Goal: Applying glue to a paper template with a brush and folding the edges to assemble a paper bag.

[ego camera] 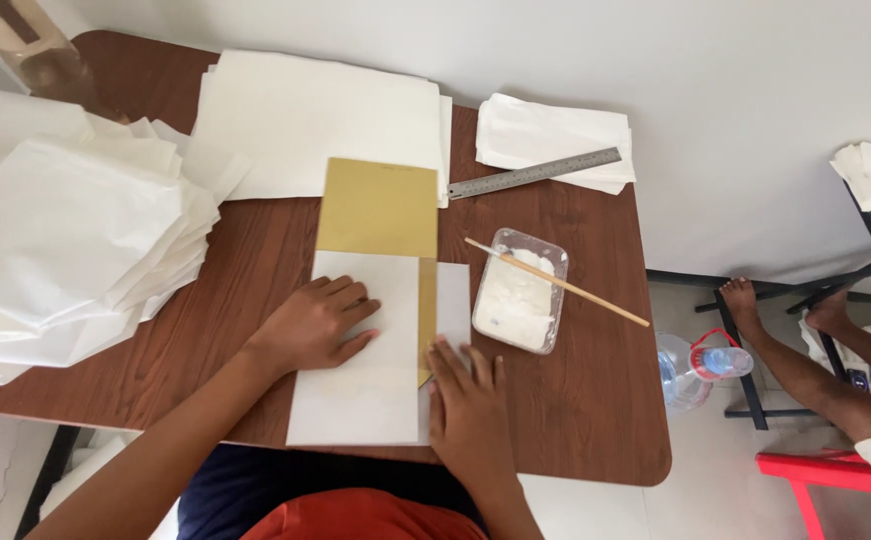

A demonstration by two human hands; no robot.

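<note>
Both hands were laid flat, fingers spread, nothing gripped. Left hand (313, 325) was pressed palm-down on the white sheet (355, 400), knuckles toward the far edge of the table (575, 420). Right hand (468, 405) was planted just to the right of it, fingertips set on the sheet's folded flap (452, 300) and touching the near end of the gold strip (426, 320) that was seen between the two hands. Beyond the left hand's fingers, the gold card (377, 208) was partly tucked under the sheet. Just past the right hand's fingertips, a clear tray of white paste (517, 295) was placed, with a wooden stick (565, 286) rested across it. Farther out from the right hand, a steel ruler (533, 173) was lain across a small stack of paper (555, 135). Well to the left of the left hand, a big heap of white sheets (55, 240) was piled; another stack (320, 120) was seen beyond the card. Off to the right, past the table, another person's feet (755, 300) and a water bottle (690, 370) were noted on the floor.
</note>
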